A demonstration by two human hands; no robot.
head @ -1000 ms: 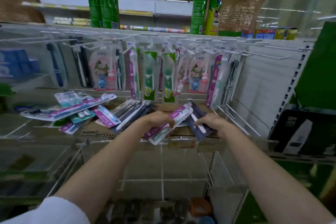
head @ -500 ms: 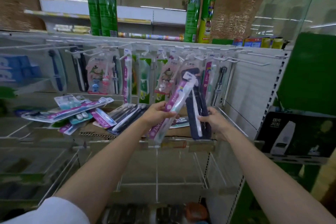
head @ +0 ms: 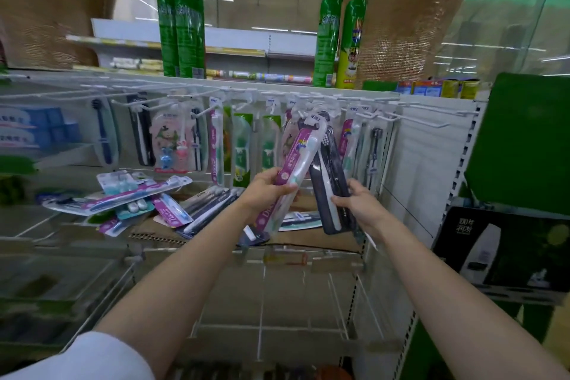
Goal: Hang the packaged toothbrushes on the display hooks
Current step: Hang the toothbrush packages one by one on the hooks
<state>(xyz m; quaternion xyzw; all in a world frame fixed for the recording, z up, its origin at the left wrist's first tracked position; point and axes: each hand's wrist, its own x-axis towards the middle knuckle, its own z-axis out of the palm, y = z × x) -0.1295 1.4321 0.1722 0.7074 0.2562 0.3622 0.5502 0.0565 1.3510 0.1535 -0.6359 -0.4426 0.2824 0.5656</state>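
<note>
Both hands are reaching toward a store display of toothbrushes. Left hand (head: 267,191) is gripping a purple-and-clear toothbrush package (head: 288,182) around its middle, fingers curled round it, and is holding it tilted with its top leaning right toward the row of white display hooks (head: 216,95). Right hand (head: 359,203) is gripping a dark toothbrush package (head: 327,182) by its right edge, fingers wrapped behind it; this one is standing nearly upright, just beside the purple one, and their top ends are overlapping in front of the hanging stock. More packaged toothbrushes (head: 240,145) are hanging in a row from the hooks — green, pink and cartoon-printed ones among them. Below and to the left, a loose pile of packages (head: 135,197) is lying on a shelf (head: 308,241) lined with cardboard. Tall green cans (head: 180,31) are standing on top of the display.
</note>
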